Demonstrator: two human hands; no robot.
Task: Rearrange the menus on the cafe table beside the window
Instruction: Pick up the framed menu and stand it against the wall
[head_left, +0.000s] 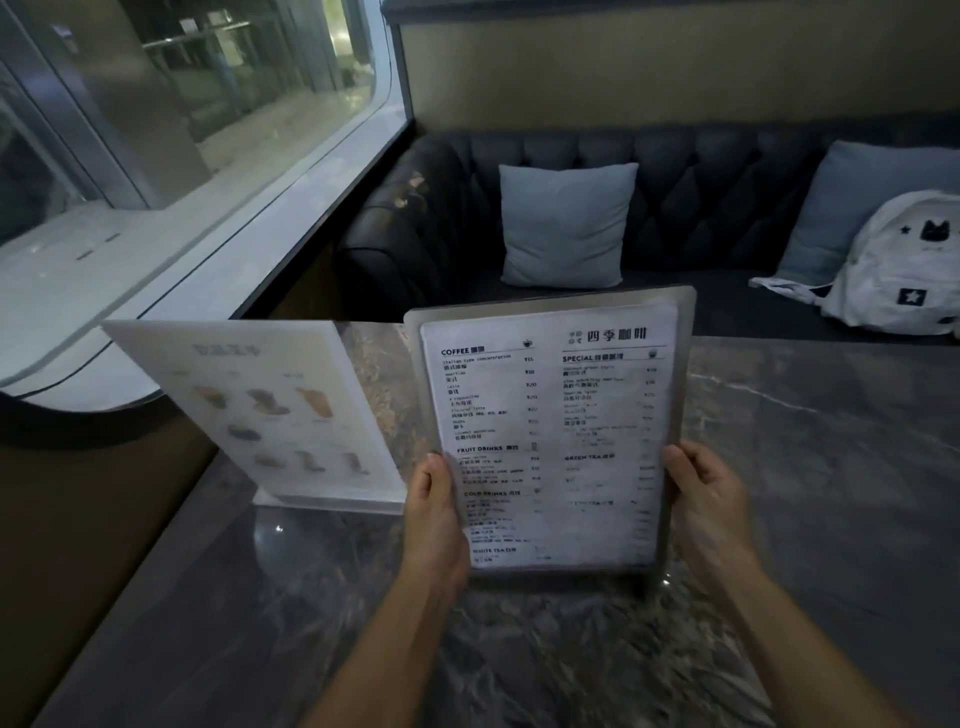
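Note:
A drinks menu (550, 415) in a clear upright holder, printed with black text on white, stands tilted in the middle of the grey marble table (805, 467). My left hand (434, 512) grips its lower left edge and my right hand (709, 506) grips its lower right edge. To its left stands a second menu (260, 410), a pale sheet with small food pictures in a clear stand, angled toward the window. Neither hand touches that one.
A large window (182, 104) with a pale sill runs along the left of the table. Behind the table is a dark tufted sofa (701, 197) with a grey cushion (566, 223), a second cushion and a white backpack (898, 265) at the right.

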